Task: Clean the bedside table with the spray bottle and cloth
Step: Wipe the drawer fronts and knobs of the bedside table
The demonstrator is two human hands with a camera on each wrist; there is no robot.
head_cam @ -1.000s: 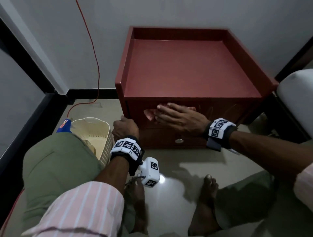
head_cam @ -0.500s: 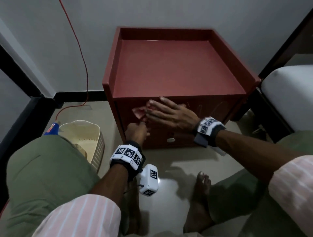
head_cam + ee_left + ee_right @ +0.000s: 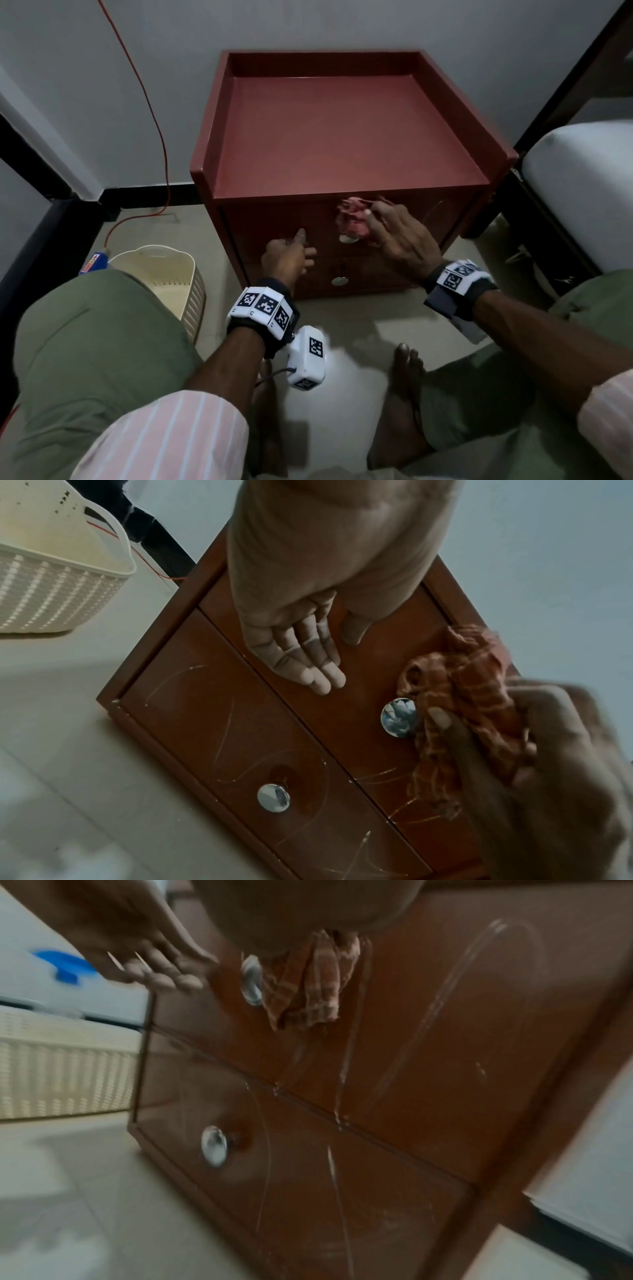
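Observation:
The red-brown bedside table [image 3: 342, 137] stands against the wall, with two drawers and round metal knobs [image 3: 399, 716] facing me. My right hand [image 3: 394, 236] grips a bunched red checked cloth [image 3: 351, 219] and holds it against the upper drawer front, just right of its knob. In the left wrist view the cloth [image 3: 462, 696] covers part of that knob. My left hand [image 3: 301, 653] lies on the upper drawer front left of the knob, fingers straight, holding nothing. The blue spray bottle [image 3: 94, 263] stands on the floor at the left, mostly hidden behind my knee.
A cream plastic basket [image 3: 161, 274] sits on the floor left of the table. A red cable [image 3: 150, 113] runs down the wall. A white mattress [image 3: 582, 192] borders the table on the right. Wet streaks [image 3: 445, 1010] mark both drawer fronts.
My right hand has slid the cloth to the right along the upper drawer front and bunched it. My left hand has opened from a fist and moved right onto the drawer front.

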